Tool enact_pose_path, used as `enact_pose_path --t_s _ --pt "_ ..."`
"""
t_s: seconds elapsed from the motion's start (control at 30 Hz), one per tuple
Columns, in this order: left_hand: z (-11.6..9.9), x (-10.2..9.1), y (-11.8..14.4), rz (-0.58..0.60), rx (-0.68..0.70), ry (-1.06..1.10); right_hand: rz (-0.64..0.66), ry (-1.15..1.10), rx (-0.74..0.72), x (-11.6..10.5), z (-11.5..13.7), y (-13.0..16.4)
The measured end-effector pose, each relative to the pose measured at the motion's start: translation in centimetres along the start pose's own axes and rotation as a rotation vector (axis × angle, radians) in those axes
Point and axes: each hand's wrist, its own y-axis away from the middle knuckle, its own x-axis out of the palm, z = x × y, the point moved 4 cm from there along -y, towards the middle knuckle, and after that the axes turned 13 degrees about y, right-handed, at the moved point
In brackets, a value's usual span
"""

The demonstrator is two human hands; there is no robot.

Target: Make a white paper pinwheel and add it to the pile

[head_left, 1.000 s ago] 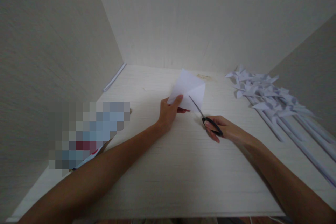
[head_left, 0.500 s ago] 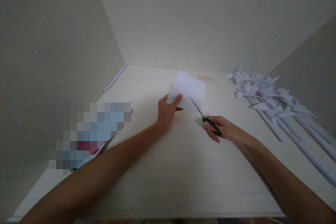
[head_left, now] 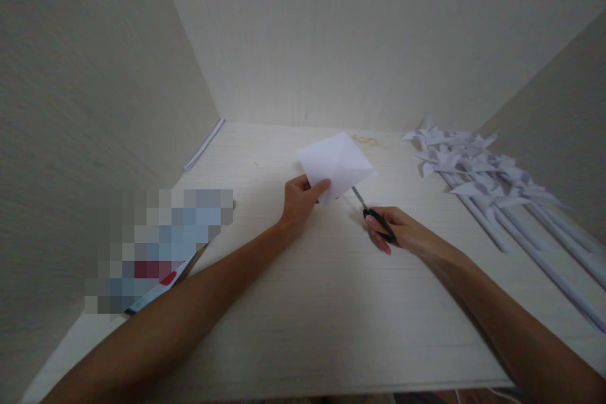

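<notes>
Your left hand (head_left: 302,199) pinches the white paper (head_left: 336,164). Your right hand (head_left: 402,231) grips the scissors (head_left: 375,213), blades under the paper.

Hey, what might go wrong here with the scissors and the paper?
The left hand pinches the white paper close to where the scissors in the right hand meet it, so the thumb may get nicked. The sheet is held at one corner only, so it could twist and the cut wander.
</notes>
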Motion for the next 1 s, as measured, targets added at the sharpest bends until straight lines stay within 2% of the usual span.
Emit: enact_pose_path --t_s 0.13,0.3,0.43,0.53,0.7,0.77,1.0 --pt "0.1 0.3 0.2 0.058 -0.031 -0.065 -0.013 0.018 -0.012 -0.1 0.0 0.0" --pt "0.2 1.1 0.8 0.25 -0.093 -0.173 0.008 0.048 -0.04 0.0 0.1 0.0" --pt "-0.1 1.2 1.2 0.276 -0.093 -0.281 0.021 0.04 -0.047 0.0 0.1 0.0" --pt "-0.4 1.1 1.3 0.211 -0.072 -0.313 0.031 0.013 -0.035 -0.1 0.3 0.1" --pt "-0.7 0.1 0.6 -0.043 -0.012 -0.257 0.062 -0.02 -0.012 -0.3 1.1 0.4" --pt "-0.7 -0.3 0.3 -0.111 0.009 -0.203 0.072 -0.023 -0.01 -0.4 1.3 0.6" --pt "-0.4 -0.8 -0.2 -0.141 0.082 -0.119 0.114 -0.038 0.007 -0.3 1.7 0.9"
